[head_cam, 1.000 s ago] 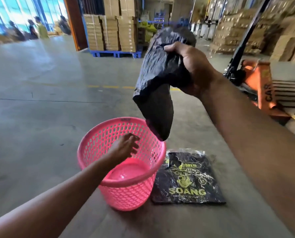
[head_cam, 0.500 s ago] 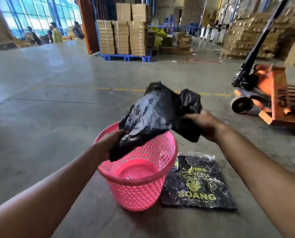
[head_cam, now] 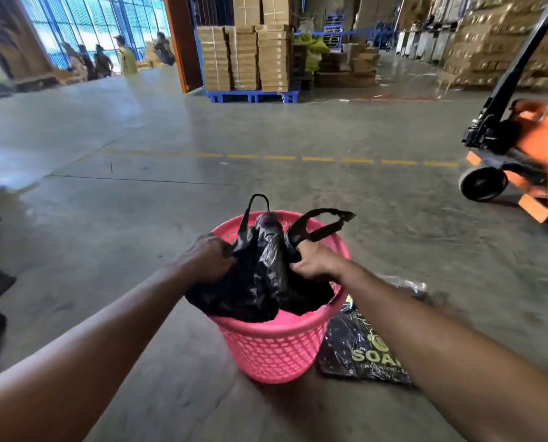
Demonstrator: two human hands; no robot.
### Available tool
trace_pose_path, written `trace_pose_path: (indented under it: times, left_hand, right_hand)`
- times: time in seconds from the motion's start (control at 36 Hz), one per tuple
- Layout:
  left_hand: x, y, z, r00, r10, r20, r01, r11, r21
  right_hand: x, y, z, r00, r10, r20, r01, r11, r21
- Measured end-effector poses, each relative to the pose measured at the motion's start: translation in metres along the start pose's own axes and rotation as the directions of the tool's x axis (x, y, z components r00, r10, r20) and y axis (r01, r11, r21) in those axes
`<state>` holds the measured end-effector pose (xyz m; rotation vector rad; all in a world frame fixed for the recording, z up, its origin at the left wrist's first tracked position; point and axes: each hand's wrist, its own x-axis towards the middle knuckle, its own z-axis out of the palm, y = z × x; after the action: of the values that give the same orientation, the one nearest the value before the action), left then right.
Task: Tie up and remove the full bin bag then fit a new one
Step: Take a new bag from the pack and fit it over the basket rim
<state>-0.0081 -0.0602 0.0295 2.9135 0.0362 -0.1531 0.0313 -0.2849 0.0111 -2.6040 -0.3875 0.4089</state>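
A pink plastic mesh bin [head_cam: 276,349] stands on the concrete floor in front of me. A crumpled black bin bag [head_cam: 260,282] sits in its mouth, bulging over the near rim, with its two handle loops sticking up. My left hand [head_cam: 207,258] grips the bag's left side at the rim. My right hand [head_cam: 314,261] grips the bag's right side just below one loop. To the bin's right lies a flat pack of black bags [head_cam: 358,349] with yellow print, partly hidden by my right forearm.
An orange pallet jack [head_cam: 521,154] stands at the right with its black handle tilted up. Stacked cardboard boxes on a blue pallet [head_cam: 250,94] fill the back. Several people stand far off at the left by the windows. Dark objects sit at the left edge.
My right hand brought the black bag down from head height to the bin. My left hand came off the bin rim and took hold of the bag. The bag now sits in the bin's mouth.
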Motion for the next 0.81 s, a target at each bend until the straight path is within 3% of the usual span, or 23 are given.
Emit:
trace_pose_path:
  times: [0.11,0.17,0.22,0.31,0.36,0.42,0.47,0.56,0.69,0.81]
  left_hand:
    - [0.011,0.02,0.034,0.981,-0.03,0.189,-0.018,0.968,0.249]
    - [0.016,0.025,0.049,0.966,-0.04,0.255,-0.051,0.939,0.339]
    - [0.02,0.027,0.055,0.98,-0.011,0.201,-0.062,0.933,0.353]
    - [0.025,0.023,0.049,0.998,0.064,-0.019,-0.057,0.966,0.253]
    - [0.027,0.02,0.04,0.991,0.033,-0.129,-0.022,0.996,0.087]
    - [0.028,0.017,0.031,0.986,-0.023,-0.164,0.005,0.994,-0.11]
    - [0.031,0.013,0.025,0.989,-0.042,-0.14,0.008,0.971,-0.24]
    - [0.031,0.005,0.014,0.997,-0.033,-0.077,0.009,0.957,-0.291]
    - [0.028,-0.002,-0.009,0.995,-0.064,-0.072,0.035,0.935,-0.353]
    - [0.027,-0.01,-0.03,0.995,-0.077,0.059,0.097,0.804,-0.587]
  right_hand:
    - [0.014,-0.011,0.036,0.952,0.16,0.261,-0.126,0.982,-0.14]
    - [0.017,-0.009,0.048,0.916,0.252,0.313,-0.187,0.956,-0.225]
    - [0.017,-0.003,0.05,0.938,0.258,0.23,-0.175,0.928,-0.328]
    - [0.013,0.0,0.038,0.986,0.157,-0.064,-0.169,0.924,-0.343]
    - [0.011,0.003,0.025,0.968,0.129,-0.215,-0.183,0.949,-0.257]
    - [0.011,0.009,0.012,0.951,0.148,-0.271,-0.191,0.971,-0.143]
    - [0.011,0.016,0.001,0.948,0.201,-0.246,-0.216,0.976,-0.033]
    - [0.012,0.018,-0.011,0.957,0.234,-0.175,-0.204,0.964,0.171]
    - [0.012,0.01,-0.018,0.958,0.285,-0.031,-0.216,0.79,0.574]
    - [0.006,0.015,-0.034,0.968,0.244,-0.06,-0.119,0.653,0.748]
